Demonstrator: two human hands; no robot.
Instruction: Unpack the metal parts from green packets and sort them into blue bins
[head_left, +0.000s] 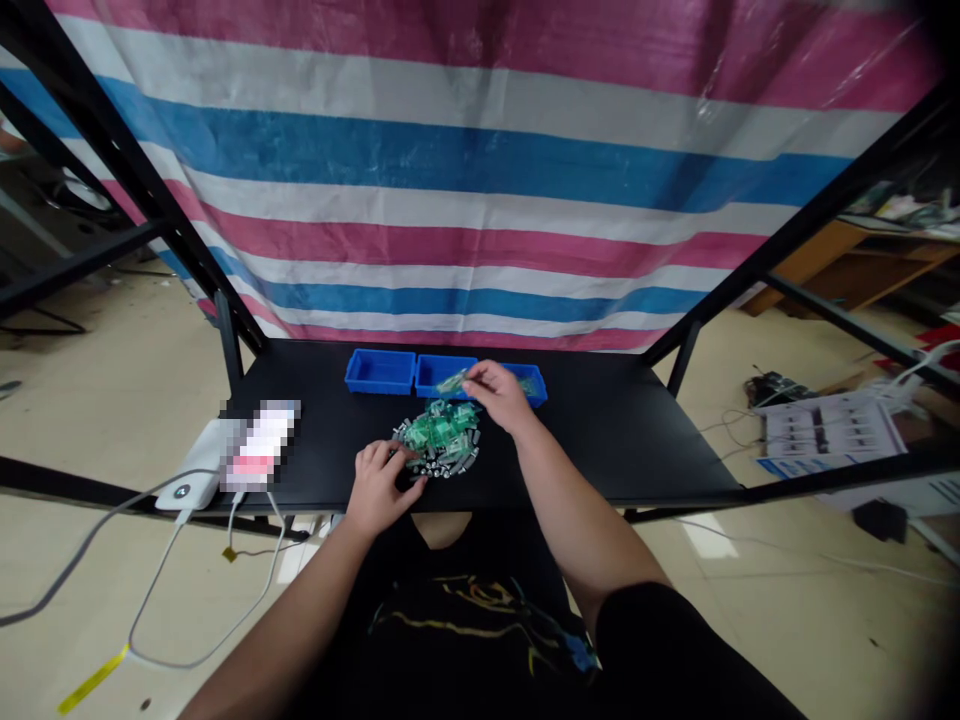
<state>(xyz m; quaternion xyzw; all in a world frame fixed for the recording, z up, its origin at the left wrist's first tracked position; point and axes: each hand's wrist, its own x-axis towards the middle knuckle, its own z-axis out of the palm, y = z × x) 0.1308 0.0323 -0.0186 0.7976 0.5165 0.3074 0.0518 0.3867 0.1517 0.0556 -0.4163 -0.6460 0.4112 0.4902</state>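
Observation:
A pile of green clear pieces (441, 426) and small metallic cylinders (459, 460) lies on the black table. My left hand (381, 485) rests at the pile's left edge, its fingers apart and touching the pieces there. Over the middle blue bin (427, 372), my right hand (496, 392) pinches a small clear greenish piece (452, 383) between thumb and fingers. Behind that hand, the right blue bin (537, 386) is partly hidden and has some greenish pieces in it. The left blue bin (380, 371) shows a bare bottom.
On the table's left end, a blurred-out phone (262, 445) lies by a white device (193, 480) with cables hanging over the edge. A striped sheet (465, 240) hangs behind the table (600, 440). Black frame posts (681, 358) stand at both sides.

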